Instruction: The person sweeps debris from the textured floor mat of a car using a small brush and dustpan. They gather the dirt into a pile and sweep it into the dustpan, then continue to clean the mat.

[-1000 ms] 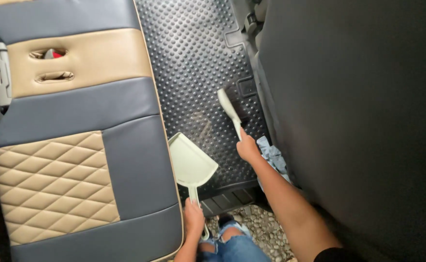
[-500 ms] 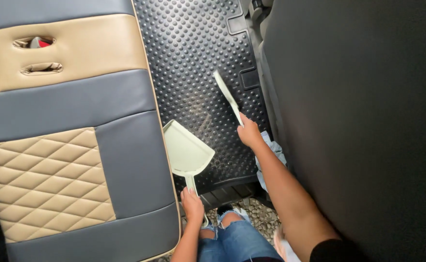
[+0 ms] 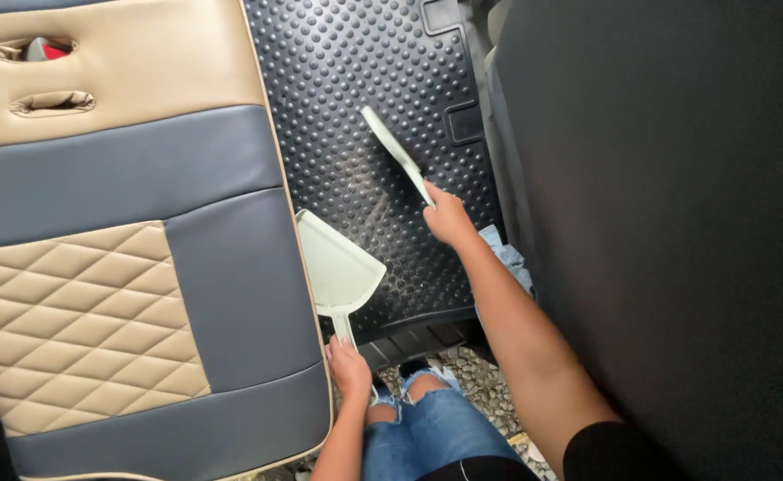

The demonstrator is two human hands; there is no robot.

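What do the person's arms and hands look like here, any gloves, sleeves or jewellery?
Both hands are bare, no gloves. The left hand shows long, pale-painted fingernails; no ring or watch is visible. The right hand also shows no jewellery, and its forearm is uncovered up to a short black sleeve at the frame's bottom edge. The left forearm is likewise uncovered as far as the frame shows.

a black rubber car floor mat covered in raised round studs carries everything here. a pale green plastic dustpan rests flat on it at the near left edge, just beside the seat. a pale green plastic hand brush meets the mat further in, tilted. a crumpled light blue cloth lies at the mat's right edge.
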